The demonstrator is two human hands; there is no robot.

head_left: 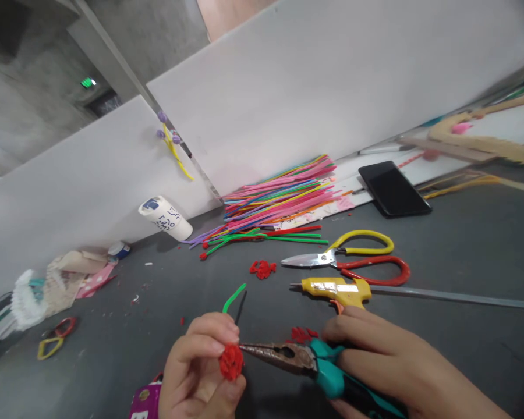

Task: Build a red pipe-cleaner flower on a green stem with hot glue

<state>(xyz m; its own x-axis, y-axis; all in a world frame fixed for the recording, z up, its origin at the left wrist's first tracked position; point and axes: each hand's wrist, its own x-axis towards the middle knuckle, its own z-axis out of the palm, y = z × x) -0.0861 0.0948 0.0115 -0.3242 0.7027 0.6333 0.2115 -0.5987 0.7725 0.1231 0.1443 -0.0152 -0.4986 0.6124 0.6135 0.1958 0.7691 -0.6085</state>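
Between its thumb and fingers, my left hand [196,361] pinches a small red fuzzy pipe-cleaner flower [231,362]. A green pipe-cleaner stem [234,298] sticks up behind those fingers. My right hand [375,355] is wrapped round teal-and-black needle-nose pliers [294,358]. The tips of the pliers meet the right edge of the red flower; whether they grip it cannot be made out. Small red pieces [303,334] lie behind the pliers, partly covered by them. Another cluster of red pieces [262,269] rests farther back on the dark table.
Behind my hands are a yellow glue gun [338,290] with a long glue stick, and scissors [353,258]. Farther back lie bundled colourful pipe cleaners [283,195] and a black phone [393,188]. A white cup [166,218] stands near the partition [332,75]. More scissors [56,337] lie left.
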